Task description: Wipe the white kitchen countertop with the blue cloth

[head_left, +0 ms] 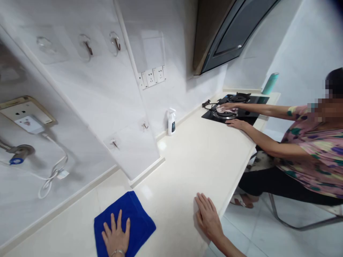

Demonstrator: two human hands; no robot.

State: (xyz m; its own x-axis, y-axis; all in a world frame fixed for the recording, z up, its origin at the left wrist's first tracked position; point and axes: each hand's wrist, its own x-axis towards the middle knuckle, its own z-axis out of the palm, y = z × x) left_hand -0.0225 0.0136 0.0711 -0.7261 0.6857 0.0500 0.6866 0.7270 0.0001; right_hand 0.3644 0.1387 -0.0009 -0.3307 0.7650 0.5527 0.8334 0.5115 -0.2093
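Note:
My left hand (116,236) lies flat, fingers spread, on top of a folded blue cloth (136,217) at the near end of the cream countertop (193,157). My right hand (208,216) rests palm down with fingers stretched out on the bare counter, close to its front edge, holding nothing. The two hands are about a forearm's length apart.
A white spray bottle (171,122) stands against the tiled wall. Farther along, a seated person in a patterned shirt (318,153) rubs a pink cloth (225,109) on a black gas hob (235,107). A teal bottle (270,83) stands in the far corner. Sockets, hooks and a cable hang on the wall.

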